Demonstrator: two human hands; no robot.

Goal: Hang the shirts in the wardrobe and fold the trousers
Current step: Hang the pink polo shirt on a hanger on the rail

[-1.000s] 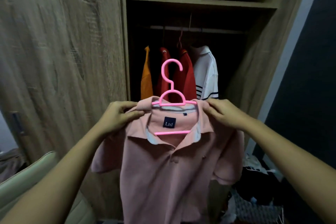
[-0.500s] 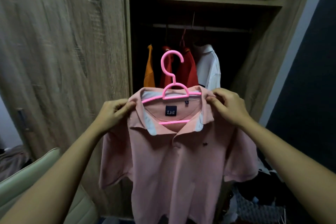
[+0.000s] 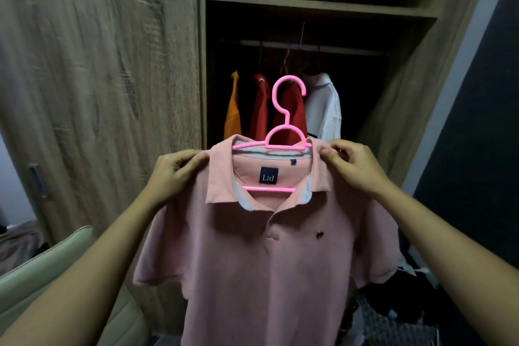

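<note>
Shirts (image 3: 289,112) hang on wardrobe rail (image 3: 345,49); pink polo (image 3: 266,261) held before them.

**Camera setup: single head view**

One wide-angle camera, head-worn, faces forward into the open wardrobe (image 3: 309,5), pitched slightly down. Near range: the shirt (image 3: 266,261) fills centre to 6 o'clock. Left arm (image 3: 84,261) enters from 7 o'clock, right arm (image 3: 438,236) from 5 o'clock.

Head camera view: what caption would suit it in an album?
The left hand and right hand hold a pink polo shirt on its pink hanger before a wardrobe with hung shirts.
</note>
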